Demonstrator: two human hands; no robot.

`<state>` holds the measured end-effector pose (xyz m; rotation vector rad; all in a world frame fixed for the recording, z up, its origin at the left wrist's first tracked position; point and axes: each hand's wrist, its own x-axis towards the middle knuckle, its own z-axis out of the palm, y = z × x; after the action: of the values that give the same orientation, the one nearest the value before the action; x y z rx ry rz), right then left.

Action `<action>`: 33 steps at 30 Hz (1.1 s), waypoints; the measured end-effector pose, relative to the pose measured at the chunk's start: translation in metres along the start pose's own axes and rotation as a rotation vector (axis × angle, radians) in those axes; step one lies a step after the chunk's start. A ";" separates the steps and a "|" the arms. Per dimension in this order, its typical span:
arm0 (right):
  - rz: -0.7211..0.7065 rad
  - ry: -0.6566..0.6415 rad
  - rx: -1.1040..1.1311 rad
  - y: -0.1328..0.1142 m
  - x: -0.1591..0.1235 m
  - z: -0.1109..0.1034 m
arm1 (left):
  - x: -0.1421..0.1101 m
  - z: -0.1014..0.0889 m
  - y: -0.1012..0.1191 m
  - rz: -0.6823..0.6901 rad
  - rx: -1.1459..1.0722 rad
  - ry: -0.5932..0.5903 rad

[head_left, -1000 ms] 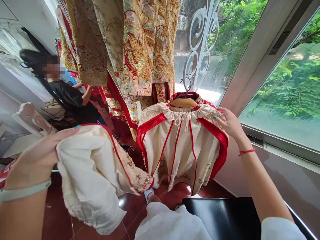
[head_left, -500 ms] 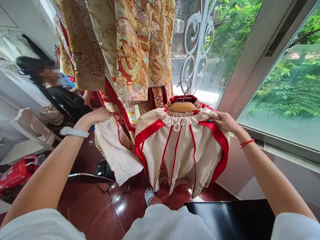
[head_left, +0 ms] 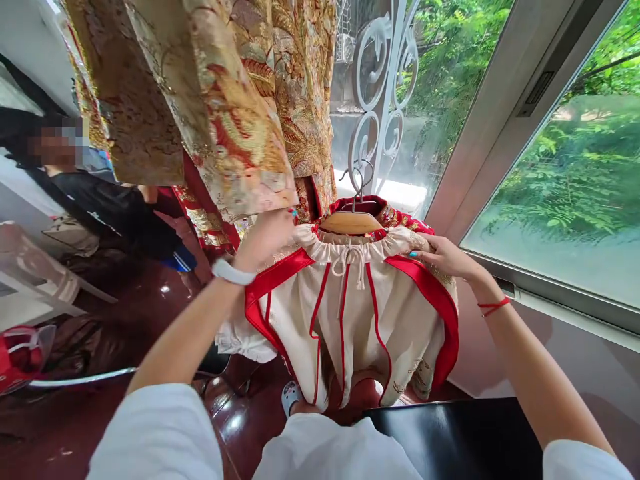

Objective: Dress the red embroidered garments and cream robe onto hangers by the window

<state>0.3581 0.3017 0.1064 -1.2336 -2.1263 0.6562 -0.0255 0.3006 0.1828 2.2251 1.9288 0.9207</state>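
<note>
A cream garment with red trim (head_left: 350,313) hangs on a wooden hanger (head_left: 350,223) in front of me, gathered at the top with a tied drawstring. My left hand (head_left: 265,237) is closed on the garment's upper left shoulder, just under a hanging gold and red embroidered robe (head_left: 225,113). My right hand (head_left: 443,257) holds the garment's upper right edge, fingers curled on the red band. A white band is on my left wrist, a red string on my right.
A person in black (head_left: 100,200) sits at the left behind the robes. A window with white scrolled ironwork (head_left: 380,87) fills the right. A black surface (head_left: 450,433) lies at the lower right. A red bag (head_left: 20,353) sits on the dark red floor.
My left hand let the cream sleeve drop and moved right, up to the garment's left shoulder. The right hand stayed on the right edge. The view shifted slightly left.
</note>
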 end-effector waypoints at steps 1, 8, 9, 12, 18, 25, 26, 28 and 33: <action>-0.006 0.005 -0.009 -0.001 -0.001 0.003 | -0.012 0.009 0.016 -0.003 0.065 0.000; -0.021 0.111 -0.027 0.003 0.003 0.017 | -0.084 0.062 0.044 -0.099 0.166 0.229; -0.025 0.128 -0.027 0.005 0.005 0.019 | -0.089 0.067 0.034 -0.117 0.101 0.289; -0.039 0.136 -0.025 0.011 0.006 0.025 | -0.097 0.077 -0.001 -0.186 0.041 0.364; -0.001 0.163 -0.060 0.017 0.007 0.034 | -0.103 0.087 -0.038 -0.151 0.169 0.319; 0.029 0.187 -0.097 0.013 0.000 0.043 | -0.089 0.101 0.006 -0.064 -0.209 0.424; 0.025 0.191 -0.096 0.013 -0.001 0.043 | -0.087 0.109 0.017 -0.073 -0.237 0.437; 0.017 0.197 -0.096 0.012 -0.003 0.043 | -0.083 0.126 0.033 -0.118 -0.250 0.417; 0.015 0.178 -0.103 0.012 -0.003 0.040 | -0.075 0.122 0.023 -0.067 -0.108 0.274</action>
<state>0.3387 0.2992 0.0693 -1.3127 -2.0264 0.4300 0.0481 0.2673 0.0628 2.0520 1.9894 1.3451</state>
